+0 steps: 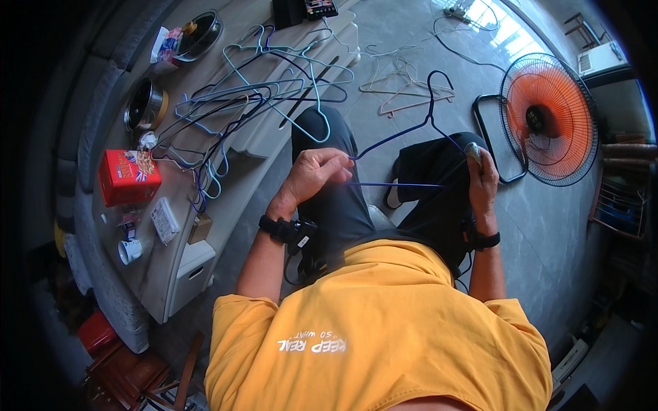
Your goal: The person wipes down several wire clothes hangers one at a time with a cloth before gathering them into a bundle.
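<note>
A dark blue wire clothes hanger (396,137) is held over my knees, its hook pointing away from me. My left hand (320,172) pinches its left corner between thumb and fingers; the fingertips are slightly blurred. At the opposite corner, my right hand (483,180) grips a small crumpled greyish wad (473,153) against the hanger's sloping arm. Whether this wad is cloth or a scouring pad I cannot tell. The hanger's straight bottom bar runs between the hands, and its right corner is hidden. To the left, a tangled pile of blue and dark hangers (247,97) lies on the low table (149,280).
More hangers (406,85) rest on the grey tile floor beyond my knees. A floor fan (547,120) with orange blades stands at the right. On the table are a red box (129,177), a white mug (130,251), a lidded pot (199,35) and a phone (321,7).
</note>
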Tool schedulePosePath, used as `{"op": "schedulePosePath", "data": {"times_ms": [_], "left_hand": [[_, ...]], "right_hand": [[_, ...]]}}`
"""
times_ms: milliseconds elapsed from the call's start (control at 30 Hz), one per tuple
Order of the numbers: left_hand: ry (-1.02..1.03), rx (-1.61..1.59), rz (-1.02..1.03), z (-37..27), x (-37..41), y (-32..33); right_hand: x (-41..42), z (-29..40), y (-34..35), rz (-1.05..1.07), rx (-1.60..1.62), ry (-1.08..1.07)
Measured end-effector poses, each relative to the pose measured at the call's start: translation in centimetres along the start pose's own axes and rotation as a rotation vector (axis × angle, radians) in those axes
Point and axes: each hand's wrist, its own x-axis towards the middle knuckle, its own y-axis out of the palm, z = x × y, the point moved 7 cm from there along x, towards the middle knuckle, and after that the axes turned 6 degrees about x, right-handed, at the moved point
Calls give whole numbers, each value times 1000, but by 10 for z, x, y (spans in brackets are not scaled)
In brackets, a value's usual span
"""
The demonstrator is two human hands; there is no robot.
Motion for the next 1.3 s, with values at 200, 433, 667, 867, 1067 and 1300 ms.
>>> {"op": "schedulePosePath", "data": {"times_ms": [200,433,667,867,1067,1300], "left_hand": [[2,-5,-4,0,0,0],[-14,-49,-25,0,0,0],[-13,-43,-30,0,0,0],[-10,-41,-30,0,-1,0],[3,-3,1,-1,-1,0],[8,-5,-3,1,-1,0]], "right_hand": [[-1,-3,0,-14,3,-6],[-1,-3,1,-20,11,-4],[0,3,0,-15,4,-6],[0,3,0,-14,-3,-7],[0,2,0,-13,10,10],[0,4,0,-16,9,9]]}}
